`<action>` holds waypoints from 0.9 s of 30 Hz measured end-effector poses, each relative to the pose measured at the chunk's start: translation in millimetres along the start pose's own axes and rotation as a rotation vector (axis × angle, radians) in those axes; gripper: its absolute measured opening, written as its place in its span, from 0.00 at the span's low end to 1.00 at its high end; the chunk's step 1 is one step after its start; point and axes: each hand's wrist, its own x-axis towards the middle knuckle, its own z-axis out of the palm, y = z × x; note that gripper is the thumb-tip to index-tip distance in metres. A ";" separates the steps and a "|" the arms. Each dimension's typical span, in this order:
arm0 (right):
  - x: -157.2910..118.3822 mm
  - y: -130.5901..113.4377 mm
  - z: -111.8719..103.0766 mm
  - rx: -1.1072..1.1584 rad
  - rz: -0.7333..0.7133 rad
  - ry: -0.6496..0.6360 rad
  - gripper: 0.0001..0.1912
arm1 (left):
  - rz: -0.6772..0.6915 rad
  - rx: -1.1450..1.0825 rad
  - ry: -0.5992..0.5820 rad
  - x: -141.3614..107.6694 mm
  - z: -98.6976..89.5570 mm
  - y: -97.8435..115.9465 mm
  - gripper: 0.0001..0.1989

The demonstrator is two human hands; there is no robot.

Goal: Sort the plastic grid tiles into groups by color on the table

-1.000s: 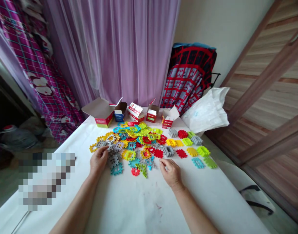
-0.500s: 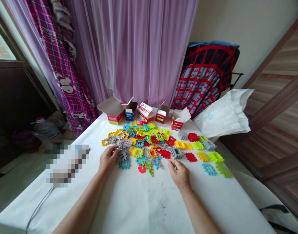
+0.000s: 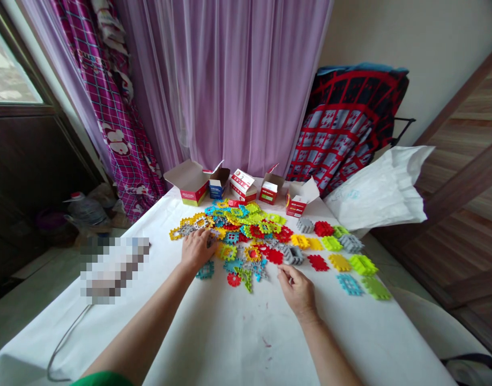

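At centre, the left hand [image 3: 196, 249] lies atop the toothed pieces [image 3: 231, 237], the right hand [image 3: 299, 291] curled just below them (can't tell either grip).

Boxes [image 3: 243, 185] stand behind the piled pieces [image 3: 232, 220] on the table [image 3: 214, 327].

Purple curtain [image 3: 230, 80] behind the counter [image 3: 230, 338], magenta checked cloth [image 3: 119, 139] w/ white figs. on its L. Red/blk patterned cloth [image 3: 338, 123] to R, wht bag [image 3: 382, 187] in front. Wood panels [image 3: 475, 171] far R. Window [image 3: 8, 69] upper L, clear bottle [image 3: 88, 209] below. Cable [image 3: 63, 335] on counter, L side.
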 end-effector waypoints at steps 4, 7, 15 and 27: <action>0.0 2.6 -2.6 -0.001 0.030 0.011 0.14 | -0.015 0.017 -0.046 9.6 -7.0 3.0 0.13; 0.2 3.6 -4.0 0.003 0.049 0.007 0.14 | -0.036 -0.022 -0.053 11.6 -13.7 -0.4 0.19; 0.9 -1.1 -3.1 0.007 0.090 -0.038 0.14 | 0.046 -0.300 -0.167 4.3 9.1 27.7 0.26; 1.0 -11.2 -4.3 -0.049 0.068 -0.033 0.13 | -0.044 -0.199 0.223 -5.9 -8.5 -44.4 0.16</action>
